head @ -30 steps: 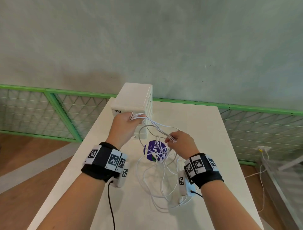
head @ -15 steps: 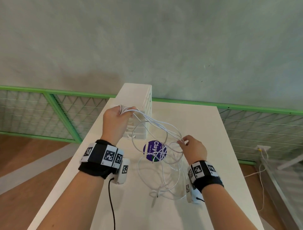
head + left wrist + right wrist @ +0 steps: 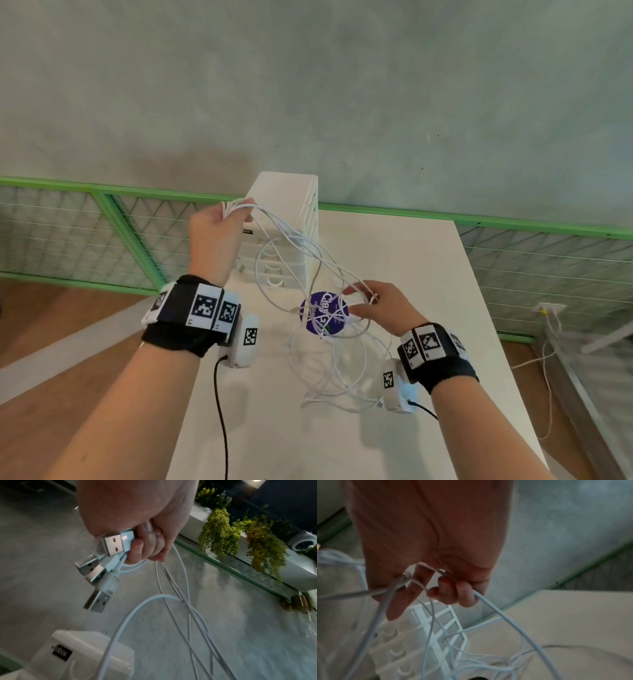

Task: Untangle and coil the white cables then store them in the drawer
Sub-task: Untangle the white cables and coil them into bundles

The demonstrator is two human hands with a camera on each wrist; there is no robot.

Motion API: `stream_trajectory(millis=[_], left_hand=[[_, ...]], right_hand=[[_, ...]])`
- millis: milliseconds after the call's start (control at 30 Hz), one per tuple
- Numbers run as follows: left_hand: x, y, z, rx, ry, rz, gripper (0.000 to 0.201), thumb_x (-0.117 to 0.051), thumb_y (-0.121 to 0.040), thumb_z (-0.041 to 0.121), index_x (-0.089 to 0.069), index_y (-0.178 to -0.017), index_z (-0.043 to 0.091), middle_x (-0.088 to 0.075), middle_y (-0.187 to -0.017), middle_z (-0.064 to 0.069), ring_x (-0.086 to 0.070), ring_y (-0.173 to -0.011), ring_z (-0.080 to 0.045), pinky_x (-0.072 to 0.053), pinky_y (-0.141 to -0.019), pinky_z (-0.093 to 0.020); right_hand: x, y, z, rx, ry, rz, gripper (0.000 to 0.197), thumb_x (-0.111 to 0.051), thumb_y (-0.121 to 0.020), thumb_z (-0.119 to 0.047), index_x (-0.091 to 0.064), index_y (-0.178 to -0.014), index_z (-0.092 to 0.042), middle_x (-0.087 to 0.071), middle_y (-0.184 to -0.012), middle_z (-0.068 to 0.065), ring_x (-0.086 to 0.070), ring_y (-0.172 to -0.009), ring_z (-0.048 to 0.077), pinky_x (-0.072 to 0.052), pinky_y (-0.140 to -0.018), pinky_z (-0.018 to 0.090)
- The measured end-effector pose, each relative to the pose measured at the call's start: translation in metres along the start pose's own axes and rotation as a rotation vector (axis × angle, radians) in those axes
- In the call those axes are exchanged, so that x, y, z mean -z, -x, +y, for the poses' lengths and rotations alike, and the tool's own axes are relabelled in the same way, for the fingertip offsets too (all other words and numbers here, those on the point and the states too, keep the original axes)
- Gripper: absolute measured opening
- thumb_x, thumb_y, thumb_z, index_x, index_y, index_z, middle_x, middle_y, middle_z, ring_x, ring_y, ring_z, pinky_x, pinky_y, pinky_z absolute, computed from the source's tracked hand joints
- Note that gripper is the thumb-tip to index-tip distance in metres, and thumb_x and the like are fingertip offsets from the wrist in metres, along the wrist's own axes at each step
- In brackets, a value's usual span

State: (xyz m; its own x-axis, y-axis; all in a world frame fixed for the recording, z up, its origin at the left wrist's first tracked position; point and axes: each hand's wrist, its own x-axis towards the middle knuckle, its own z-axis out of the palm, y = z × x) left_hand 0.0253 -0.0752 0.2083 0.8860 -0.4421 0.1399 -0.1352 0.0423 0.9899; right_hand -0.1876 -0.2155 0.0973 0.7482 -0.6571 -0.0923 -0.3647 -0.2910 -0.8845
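Above the far left part of the white rectangular table (image 3: 428, 260), in the head view, we see our left hand (image 3: 214, 233) raised, fingers clenched around one end of the thin white cables (image 3: 298, 246). These cables run down to our right hand (image 3: 380, 308), lower and nearer, whose fingers hook through several loops. More tangled loops lie on the table towards its near edge, over a round purple lid (image 3: 323, 311). A small white plastic drawer unit (image 3: 291, 205) stands at the far edge, beside the left hand.

From the left wrist view, the left hand (image 3: 137, 513) grips the cables (image 3: 171, 581) just behind their silver USB plugs (image 3: 113, 545). The drawer unit (image 3: 82, 655) sits below.

From the right wrist view, the right hand (image 3: 428, 534) has curled fingers (image 3: 453, 591) grasping strands of cable (image 3: 505, 618), forefinger extended. The drawer unit (image 3: 436, 635) shows beneath, blurred.
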Motion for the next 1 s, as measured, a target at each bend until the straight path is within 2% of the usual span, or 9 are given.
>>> stream_trajectory(millis=[167,267,367,433,567,633,733,867,1000], left_hand=[[0.001,-0.005,-0.007,-0.068,0.069,0.073,0.015,-0.072,-0.078,0.019,-0.066,-0.064,0.016,-0.046,-0.040,0.014,-0.041,-0.048,-0.005,-0.042,-0.068,-0.034],[0.001,-0.007,-0.011,-0.064,0.096,0.076,0.011,-0.074,-0.074,0.025,-0.070,-0.064,0.020,-0.054,-0.053,0.004,-0.047,-0.059,-0.013,-0.050,-0.078,-0.041],[0.000,-0.009,-0.009,-0.094,0.075,0.064,0.015,-0.076,-0.074,0.027,-0.070,-0.061,0.022,-0.060,-0.069,-0.009,-0.053,-0.068,-0.017,-0.050,-0.079,-0.039],[-0.002,-0.009,-0.007,-0.095,0.074,0.061,0.016,-0.077,-0.073,0.029,-0.071,-0.060,0.024,-0.059,-0.074,-0.011,-0.053,-0.072,-0.017,-0.050,-0.082,-0.039],[-0.001,-0.007,-0.006,-0.083,0.062,0.057,0.016,-0.075,-0.078,0.023,-0.069,-0.064,0.017,-0.057,-0.068,-0.008,-0.052,-0.069,-0.016,-0.050,-0.078,-0.036],[0.004,-0.007,-0.007,-0.079,0.037,0.079,0.017,-0.073,-0.079,0.022,-0.067,-0.066,0.014,-0.054,-0.063,-0.006,-0.047,-0.063,-0.015,-0.043,-0.068,-0.032],[0.011,-0.010,-0.009,-0.059,0.036,0.117,0.020,-0.072,-0.080,0.021,-0.064,-0.063,0.017,-0.046,-0.058,-0.004,-0.039,-0.057,-0.015,-0.035,-0.061,-0.028],[0.015,-0.015,-0.006,-0.045,0.022,0.139,0.020,-0.070,-0.082,0.018,-0.063,-0.064,0.017,-0.042,-0.037,0.015,-0.034,-0.040,-0.001,-0.030,-0.053,-0.023],[0.014,-0.015,-0.006,-0.066,0.007,0.133,0.021,-0.070,-0.083,0.020,-0.063,-0.064,0.016,-0.039,-0.033,0.015,-0.032,-0.037,-0.001,-0.029,-0.051,-0.023]], right_hand=[[0.001,-0.006,0.003,-0.071,0.388,0.415,0.052,-0.062,-0.083,-0.047,-0.051,-0.127,-0.021,-0.058,-0.102,0.005,-0.056,-0.092,0.022,-0.046,-0.080,0.034],[0.005,-0.004,-0.001,-0.199,0.573,0.636,0.072,-0.057,-0.072,-0.071,-0.055,-0.114,-0.013,-0.055,-0.108,0.008,-0.054,-0.101,0.028,-0.044,-0.083,0.040],[0.012,-0.007,-0.004,-0.384,0.456,0.453,0.074,-0.042,-0.075,-0.078,-0.062,-0.081,-0.008,-0.066,-0.082,0.009,-0.061,-0.077,0.028,-0.047,-0.065,0.034],[0.011,-0.008,-0.004,-0.359,0.080,0.275,0.061,-0.049,-0.083,-0.065,-0.065,-0.072,-0.007,-0.069,-0.068,0.009,-0.064,-0.061,0.026,-0.051,-0.060,0.033],[0.005,-0.002,-0.011,-0.162,-0.454,0.194,0.018,-0.058,-0.092,-0.020,-0.064,-0.081,-0.007,-0.067,-0.070,0.010,-0.064,-0.061,0.021,-0.055,-0.060,0.028],[0.009,-0.002,-0.014,-0.107,-0.560,0.212,0.010,-0.059,-0.091,-0.015,-0.064,-0.084,-0.009,-0.059,-0.060,0.005,-0.054,-0.046,0.016,-0.050,-0.046,0.024],[0.013,-0.004,-0.011,-0.081,-0.512,0.266,0.010,-0.065,-0.087,-0.022,-0.068,-0.081,-0.014,-0.046,-0.051,-0.002,-0.032,-0.041,0.010,-0.027,-0.038,0.019],[0.009,-0.001,-0.003,0.012,-0.276,0.252,0.005,-0.074,-0.079,-0.017,-0.071,-0.083,-0.017,-0.059,-0.054,-0.008,-0.048,-0.045,0.000,-0.038,-0.050,0.010],[0.006,-0.002,0.011,0.032,0.050,0.221,0.020,-0.077,-0.074,-0.021,-0.067,-0.088,-0.032,-0.055,-0.062,-0.007,-0.051,-0.057,0.003,-0.039,-0.057,0.012]])
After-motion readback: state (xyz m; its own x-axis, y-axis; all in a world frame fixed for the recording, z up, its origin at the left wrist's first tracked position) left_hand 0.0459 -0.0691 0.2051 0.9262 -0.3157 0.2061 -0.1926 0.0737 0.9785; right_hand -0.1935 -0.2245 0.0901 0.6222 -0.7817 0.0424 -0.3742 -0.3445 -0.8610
